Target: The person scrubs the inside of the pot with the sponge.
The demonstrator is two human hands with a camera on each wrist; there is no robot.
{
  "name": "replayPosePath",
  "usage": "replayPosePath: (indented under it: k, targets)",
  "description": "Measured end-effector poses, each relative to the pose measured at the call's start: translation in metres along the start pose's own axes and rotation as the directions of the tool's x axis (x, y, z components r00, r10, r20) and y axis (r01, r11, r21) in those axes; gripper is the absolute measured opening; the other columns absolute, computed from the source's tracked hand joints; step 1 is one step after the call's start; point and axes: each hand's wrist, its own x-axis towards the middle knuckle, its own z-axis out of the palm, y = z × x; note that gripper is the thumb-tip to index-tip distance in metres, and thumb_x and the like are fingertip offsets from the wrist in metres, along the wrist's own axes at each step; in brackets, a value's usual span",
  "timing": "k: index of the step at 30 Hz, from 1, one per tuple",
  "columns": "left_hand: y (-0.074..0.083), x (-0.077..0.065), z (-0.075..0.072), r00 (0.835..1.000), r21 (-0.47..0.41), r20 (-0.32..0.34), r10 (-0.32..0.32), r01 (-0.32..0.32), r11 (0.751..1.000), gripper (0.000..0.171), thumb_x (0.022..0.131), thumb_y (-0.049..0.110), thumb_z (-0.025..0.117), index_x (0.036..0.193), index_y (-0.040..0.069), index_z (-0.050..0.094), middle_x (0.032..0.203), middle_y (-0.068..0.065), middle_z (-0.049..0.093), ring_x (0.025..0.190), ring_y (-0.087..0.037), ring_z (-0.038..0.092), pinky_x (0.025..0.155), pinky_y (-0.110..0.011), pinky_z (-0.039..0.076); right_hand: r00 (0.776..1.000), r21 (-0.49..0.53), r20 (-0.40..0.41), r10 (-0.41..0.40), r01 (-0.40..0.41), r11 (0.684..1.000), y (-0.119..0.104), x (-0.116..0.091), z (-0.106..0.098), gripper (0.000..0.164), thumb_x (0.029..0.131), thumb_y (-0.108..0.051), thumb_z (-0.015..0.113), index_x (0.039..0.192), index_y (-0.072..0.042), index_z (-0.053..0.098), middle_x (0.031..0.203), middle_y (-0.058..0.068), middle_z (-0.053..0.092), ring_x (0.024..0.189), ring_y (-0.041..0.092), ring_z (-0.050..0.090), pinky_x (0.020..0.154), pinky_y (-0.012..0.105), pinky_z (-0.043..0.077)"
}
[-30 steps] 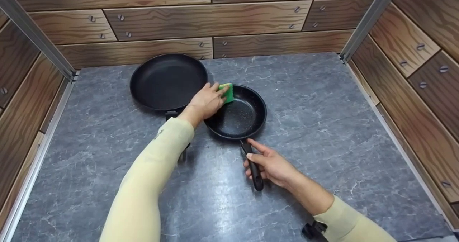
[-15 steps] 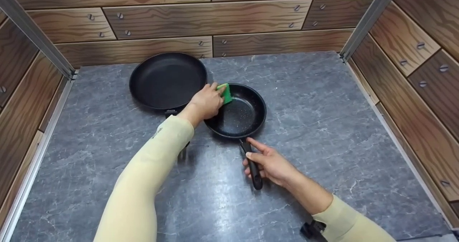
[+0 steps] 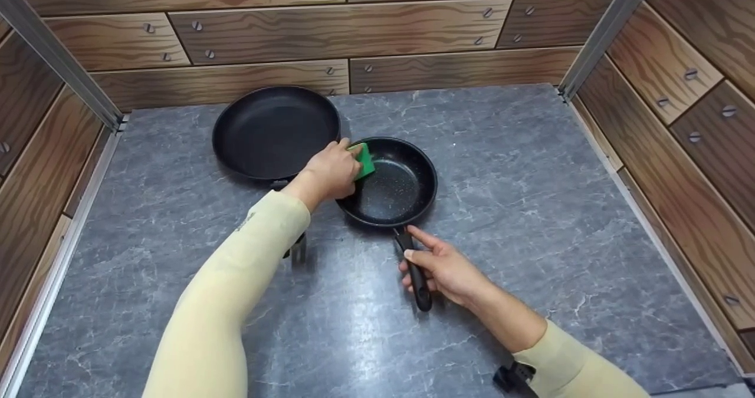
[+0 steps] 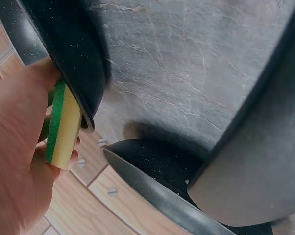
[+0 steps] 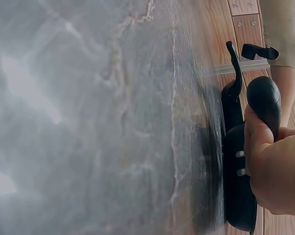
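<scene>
My left hand (image 3: 331,171) grips a green and yellow sponge (image 3: 365,161) at the left inner wall of a small black speckled frying pan (image 3: 401,188). In the left wrist view, the sponge (image 4: 64,125) sits between thumb and fingers, right at a pan rim. The right hand (image 3: 451,271) holds this pan by its black handle (image 3: 422,295), index finger stretched along it toward the pan. Behind and left of it lies a larger black frying pan (image 3: 274,132), its handle mostly hidden under my left forearm. The handle's rounded end (image 5: 264,100) shows close up in the right wrist view.
Both pans rest on a grey marble-patterned tabletop (image 3: 519,209). Wood-patterned panels (image 3: 413,29) enclose it at the back and on both sides, with metal posts (image 3: 607,38) at the rear corners.
My left hand has drawn the sponge a little leftward and back toward me along the small pan's inner wall. The right hand and both pans have stayed in place.
</scene>
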Motion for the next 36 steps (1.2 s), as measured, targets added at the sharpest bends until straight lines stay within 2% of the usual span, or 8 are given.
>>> replayPosePath:
  k: [10, 14, 18, 25, 30, 32, 36]
  targets:
    - [-0.004, -0.009, -0.002, 1.000, -0.066, 0.021, 0.005, -0.003, 0.998, 0.041, 0.092, 0.036, 0.066, 0.116, 0.005, 0.078, 0.152, -0.019, 0.057, 0.127, -0.043, 0.052, 0.111, -0.049, 0.044, 1.000, -0.001, 0.000, -0.006, 0.006, 1.000, -0.001, 0.000, -0.001, 0.078, 0.108, -0.011, 0.057, 0.172, -0.012, 0.012, 0.102, 0.017, 0.070, 0.073, 0.018, 0.072, 0.076, 0.040, 0.065]
    - [-0.006, -0.012, -0.001, 1.000, -0.078, 0.012, 0.024, -0.023, 0.997, 0.045, 0.094, 0.038, 0.064, 0.121, 0.005, 0.077, 0.150, -0.020, 0.059, 0.131, -0.043, 0.054, 0.115, -0.049, 0.041, 1.000, 0.004, 0.000, -0.006, 0.006, 1.000, -0.002, 0.001, -0.001, 0.078, 0.108, -0.011, 0.057, 0.172, -0.012, 0.012, 0.101, 0.016, 0.069, 0.073, 0.018, 0.072, 0.075, 0.040, 0.065]
    - [-0.007, -0.015, 0.002, 0.998, -0.075, -0.021, 0.052, -0.054, 0.996, 0.045, 0.094, 0.038, 0.063, 0.120, 0.005, 0.078, 0.143, -0.021, 0.064, 0.130, -0.039, 0.057, 0.113, -0.048, 0.043, 1.000, 0.008, -0.003, -0.005, 0.005, 1.000, -0.002, 0.002, -0.001, 0.077, 0.108, -0.011, 0.057, 0.172, -0.012, 0.013, 0.100, 0.015, 0.069, 0.073, 0.018, 0.072, 0.074, 0.039, 0.065]
    - [-0.006, -0.019, 0.004, 0.997, -0.117, -0.037, 0.066, -0.070, 0.991, 0.038, 0.095, 0.038, 0.062, 0.110, 0.007, 0.078, 0.127, -0.019, 0.072, 0.119, -0.037, 0.061, 0.108, -0.047, 0.044, 1.000, 0.001, -0.003, -0.007, 0.007, 1.000, -0.002, 0.002, -0.001, 0.078, 0.108, -0.010, 0.057, 0.172, -0.012, 0.012, 0.099, 0.015, 0.070, 0.072, 0.017, 0.072, 0.075, 0.040, 0.065]
    - [-0.004, -0.022, 0.007, 0.995, -0.170, -0.064, 0.078, -0.088, 0.982, 0.032, 0.094, 0.037, 0.063, 0.097, 0.009, 0.078, 0.101, -0.014, 0.075, 0.097, -0.034, 0.060, 0.097, -0.047, 0.046, 1.000, -0.003, 0.001, -0.007, 0.007, 1.000, -0.001, 0.000, -0.002, 0.078, 0.108, -0.010, 0.056, 0.172, -0.011, 0.011, 0.100, 0.015, 0.070, 0.073, 0.018, 0.072, 0.075, 0.040, 0.065]
    - [-0.004, -0.023, 0.008, 0.994, -0.182, -0.076, 0.085, -0.098, 0.979, 0.031, 0.093, 0.037, 0.063, 0.093, 0.009, 0.077, 0.094, -0.013, 0.075, 0.093, -0.033, 0.061, 0.096, -0.046, 0.045, 1.000, -0.002, 0.003, -0.006, 0.006, 1.000, -0.001, 0.000, -0.002, 0.078, 0.108, -0.010, 0.056, 0.172, -0.010, 0.011, 0.100, 0.016, 0.070, 0.073, 0.018, 0.072, 0.075, 0.040, 0.065]
    - [-0.004, -0.026, 0.008, 0.991, -0.202, -0.097, 0.090, -0.108, 0.973, 0.031, 0.091, 0.037, 0.064, 0.093, 0.010, 0.079, 0.093, -0.012, 0.076, 0.092, -0.034, 0.062, 0.095, -0.046, 0.045, 1.000, 0.005, 0.007, -0.008, 0.008, 1.000, -0.001, 0.001, -0.002, 0.078, 0.108, -0.010, 0.057, 0.172, -0.010, 0.012, 0.100, 0.016, 0.069, 0.073, 0.018, 0.072, 0.075, 0.040, 0.065]
